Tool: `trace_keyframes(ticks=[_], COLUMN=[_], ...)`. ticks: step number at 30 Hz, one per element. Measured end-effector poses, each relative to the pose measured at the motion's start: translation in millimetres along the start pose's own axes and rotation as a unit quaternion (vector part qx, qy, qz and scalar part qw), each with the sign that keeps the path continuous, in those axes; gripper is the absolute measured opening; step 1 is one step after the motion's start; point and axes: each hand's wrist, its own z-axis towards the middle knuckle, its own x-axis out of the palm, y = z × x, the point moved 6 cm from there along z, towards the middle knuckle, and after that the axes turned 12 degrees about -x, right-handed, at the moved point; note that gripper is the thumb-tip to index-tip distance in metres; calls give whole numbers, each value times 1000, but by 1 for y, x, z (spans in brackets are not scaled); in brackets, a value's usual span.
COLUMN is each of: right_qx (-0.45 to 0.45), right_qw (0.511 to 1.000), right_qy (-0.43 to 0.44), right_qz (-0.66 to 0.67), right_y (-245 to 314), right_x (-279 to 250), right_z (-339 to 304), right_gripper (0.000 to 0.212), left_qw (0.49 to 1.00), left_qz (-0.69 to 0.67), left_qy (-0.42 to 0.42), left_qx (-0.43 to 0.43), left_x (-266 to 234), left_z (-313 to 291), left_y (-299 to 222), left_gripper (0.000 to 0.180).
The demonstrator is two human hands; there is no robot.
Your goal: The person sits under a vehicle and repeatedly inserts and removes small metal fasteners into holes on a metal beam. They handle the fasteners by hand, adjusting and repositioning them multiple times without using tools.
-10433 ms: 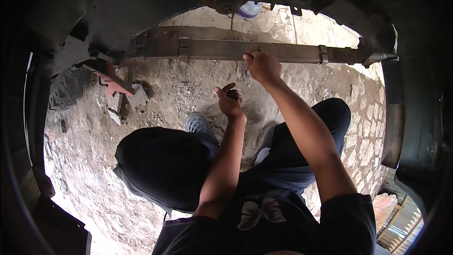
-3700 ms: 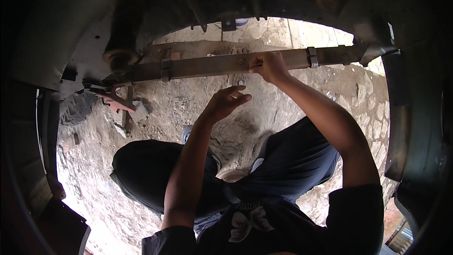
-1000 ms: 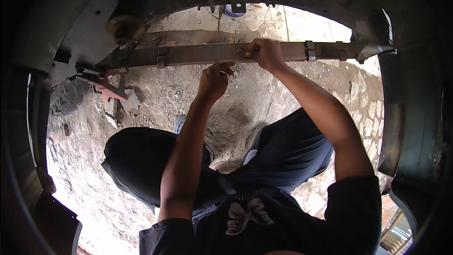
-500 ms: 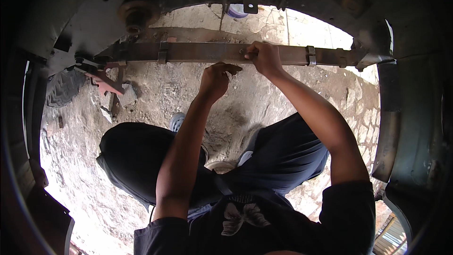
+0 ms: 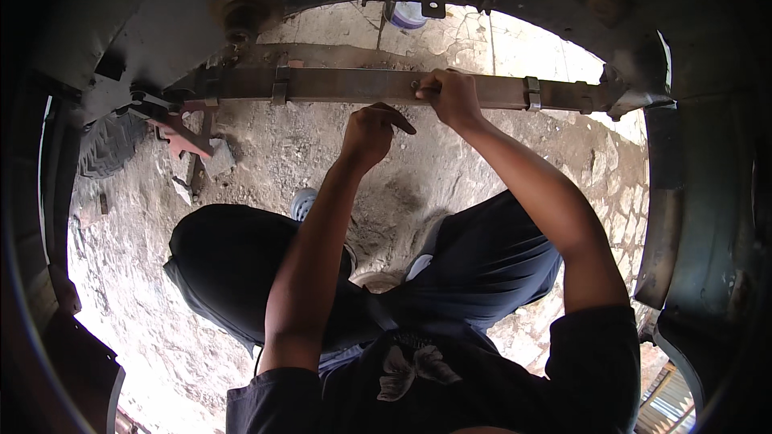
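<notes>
A long rusty brown leaf spring [image 5: 346,85], bound by metal clips, runs across in front of me. On its face, right of the middle, is a small round bolt-like piece [image 5: 416,86]. My right hand [image 5: 452,96] is up against the spring beside this piece, its fingers curled and closed; what they grip, if anything, is hidden. Just below the spring, my left hand [image 5: 370,135] has its index finger stretched out to the right and the other fingers bent. Nothing shows in it.
Dark vehicle bodywork surrounds me, with a panel [image 5: 708,209] at the right. Left are a tyre [image 5: 111,145], a reddish metal stand [image 5: 183,138] and broken stones [image 5: 219,158] on rough ground. A whitish bucket [image 5: 408,16] stands beyond the spring.
My left index finger has come slightly down and stretched further out below the spring. My right hand stays at the same spot on it. The view has shifted very slightly.
</notes>
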Motion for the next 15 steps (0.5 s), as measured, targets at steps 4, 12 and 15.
trace_keyframes(ticks=[4, 12, 15], right_qx=[9, -67, -22], right_qw=[999, 997, 999], right_qy=[-40, -27, -31], right_qz=[-8, 10, 33], right_y=[1, 4, -6], right_x=[-3, 1, -5], right_z=[2, 2, 5], right_gripper=[17, 16, 16], left_qw=[998, 1000, 1000], left_qz=[-40, 9, 4], left_qy=[1, -10, -13], left_qx=[43, 17, 28], left_x=[1, -6, -6], left_z=[-5, -3, -11], left_y=[8, 7, 6], left_gripper=[38, 37, 38])
